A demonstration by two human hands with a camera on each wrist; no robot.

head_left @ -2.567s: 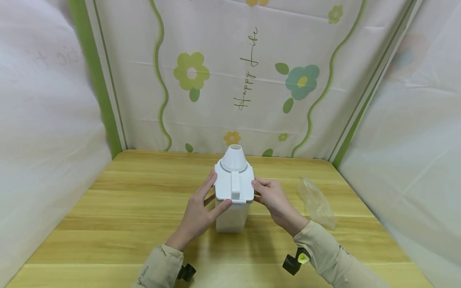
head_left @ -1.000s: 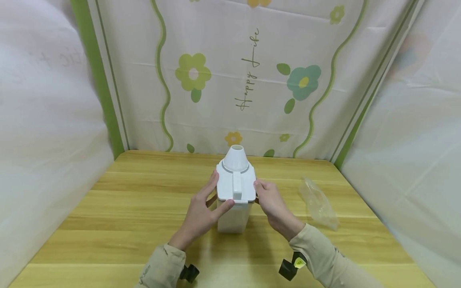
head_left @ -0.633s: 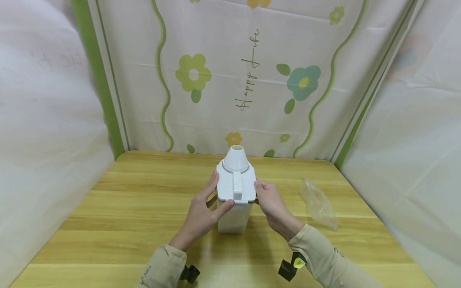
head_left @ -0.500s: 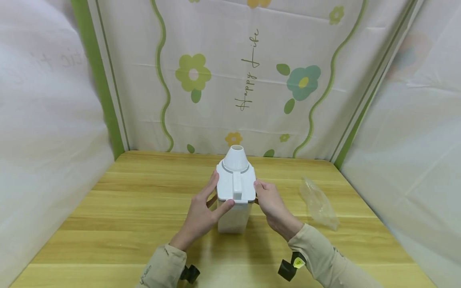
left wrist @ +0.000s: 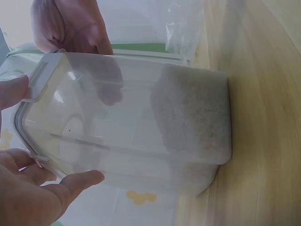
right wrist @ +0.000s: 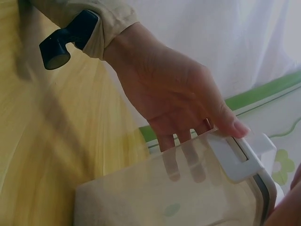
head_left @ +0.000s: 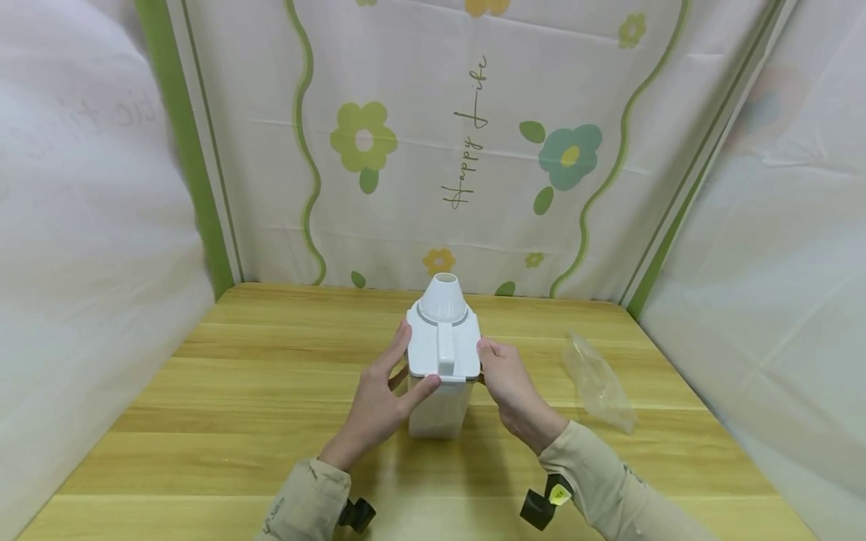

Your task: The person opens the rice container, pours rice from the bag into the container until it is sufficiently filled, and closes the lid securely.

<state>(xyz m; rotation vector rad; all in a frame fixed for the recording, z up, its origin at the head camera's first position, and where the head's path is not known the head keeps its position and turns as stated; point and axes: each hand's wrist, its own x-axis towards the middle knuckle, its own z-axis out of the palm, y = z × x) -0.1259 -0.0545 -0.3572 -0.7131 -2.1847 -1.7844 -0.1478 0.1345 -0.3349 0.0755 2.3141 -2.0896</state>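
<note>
A translucent food storage container (head_left: 436,413) stands upright on the wooden table, its white lid (head_left: 425,349) on top. From the lid's far part rises a white cone-shaped cap (head_left: 443,300). Whitish grainy contents (left wrist: 193,113) fill its lower part in the left wrist view. My left hand (head_left: 375,398) grips the lid, thumb on the near edge and fingers along the left side. My right hand (head_left: 516,387) holds the right side, thumb on the lid edge by a white side clip (right wrist: 230,157); its fingers lie against the wall below.
A crumpled clear plastic bag (head_left: 598,387) lies on the table (head_left: 271,421) to the right of the container. Flower-printed fabric (head_left: 406,210) hangs behind the table's back edge, with pale fabric sides at left and right.
Both hands keep their hold on the container, which stays in place. My right wrist and forearm have shifted slightly left since the earliest frame.
</note>
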